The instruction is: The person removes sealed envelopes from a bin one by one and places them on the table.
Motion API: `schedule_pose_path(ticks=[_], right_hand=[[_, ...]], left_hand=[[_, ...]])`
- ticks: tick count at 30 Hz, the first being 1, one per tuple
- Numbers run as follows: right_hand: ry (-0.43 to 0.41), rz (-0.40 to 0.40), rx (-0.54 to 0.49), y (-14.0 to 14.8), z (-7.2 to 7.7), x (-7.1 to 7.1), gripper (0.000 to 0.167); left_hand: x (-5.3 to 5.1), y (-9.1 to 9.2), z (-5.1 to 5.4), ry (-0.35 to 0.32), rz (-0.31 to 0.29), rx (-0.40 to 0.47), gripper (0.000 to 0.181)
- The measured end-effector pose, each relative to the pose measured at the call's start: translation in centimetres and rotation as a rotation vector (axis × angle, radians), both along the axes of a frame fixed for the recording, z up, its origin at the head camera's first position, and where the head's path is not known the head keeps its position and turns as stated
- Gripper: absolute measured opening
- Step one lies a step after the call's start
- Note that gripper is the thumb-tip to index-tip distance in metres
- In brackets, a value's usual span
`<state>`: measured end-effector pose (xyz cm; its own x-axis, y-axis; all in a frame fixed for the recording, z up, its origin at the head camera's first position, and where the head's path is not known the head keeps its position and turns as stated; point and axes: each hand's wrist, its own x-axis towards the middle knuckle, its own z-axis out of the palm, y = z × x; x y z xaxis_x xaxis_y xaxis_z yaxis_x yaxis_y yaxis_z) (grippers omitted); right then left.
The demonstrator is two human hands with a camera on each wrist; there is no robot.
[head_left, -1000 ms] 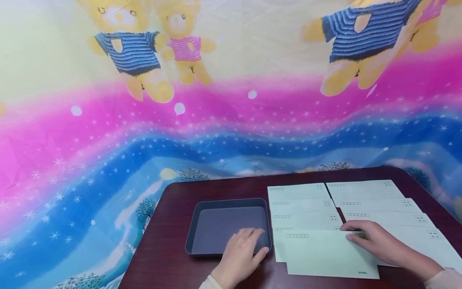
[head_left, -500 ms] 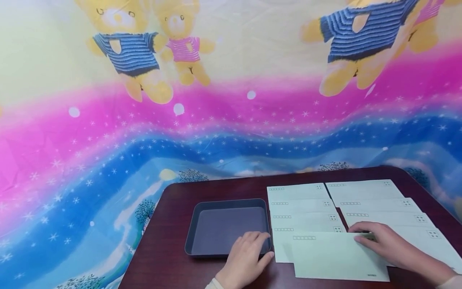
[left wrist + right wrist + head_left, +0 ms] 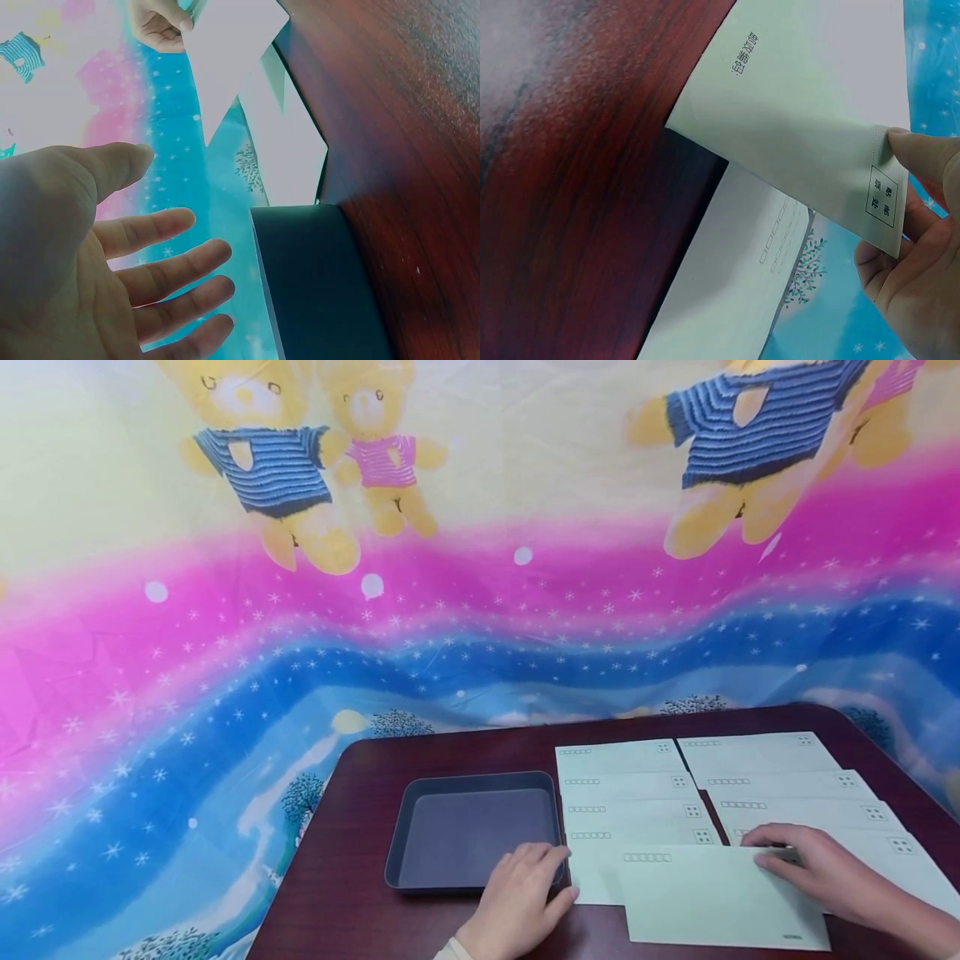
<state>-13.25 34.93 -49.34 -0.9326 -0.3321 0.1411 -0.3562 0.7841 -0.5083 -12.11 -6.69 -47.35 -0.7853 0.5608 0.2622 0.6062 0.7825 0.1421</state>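
Observation:
My right hand pinches a pale green envelope by its far edge, thumb on the near face. In the right wrist view a printed stamp box shows on this envelope, close to the thumb. The held envelope overlaps other pale envelopes, laid in two overlapping columns. My left hand is beside the near right corner of a dark grey tray. Seen from the left wrist, the left hand has its fingers spread and its palm bare, with the tray's outer wall alongside.
A dark red-brown table carries everything. The right column of envelopes reaches toward the table's right side. Behind the table hangs a cloth printed with bears and snowflakes.
My right hand has moved the pinched envelope right and slightly nearer, uncovering more of the left column. The left hand has shifted slightly right along the tray's corner.

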Motion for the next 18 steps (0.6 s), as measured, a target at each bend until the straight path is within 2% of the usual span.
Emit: schedule_pose_path(ticks=[2, 8, 13, 18], right_hand=[[0.021, -0.013, 0.003, 0.1, 0.0, 0.1, 0.017], [0.014, -0.087, 0.052, 0.3, 0.0, 0.5, 0.019], [-0.037, -0.124, 0.088, 0.8, 0.3, 0.5, 0.020], [-0.071, -0.146, 0.120, 1.6, 0.4, 0.6, 0.021]], left_hand=[[0.0, 0.0, 0.0, 0.010, -0.004, 0.000, 0.038], [0.0, 0.3, -0.2, 0.017, -0.011, -0.005, 0.036], [0.3, 0.7, -0.3, 0.003, -0.029, -0.023, 0.036], [0.5, 1.0, -0.3, 0.024, -0.037, -0.042, 0.036]])
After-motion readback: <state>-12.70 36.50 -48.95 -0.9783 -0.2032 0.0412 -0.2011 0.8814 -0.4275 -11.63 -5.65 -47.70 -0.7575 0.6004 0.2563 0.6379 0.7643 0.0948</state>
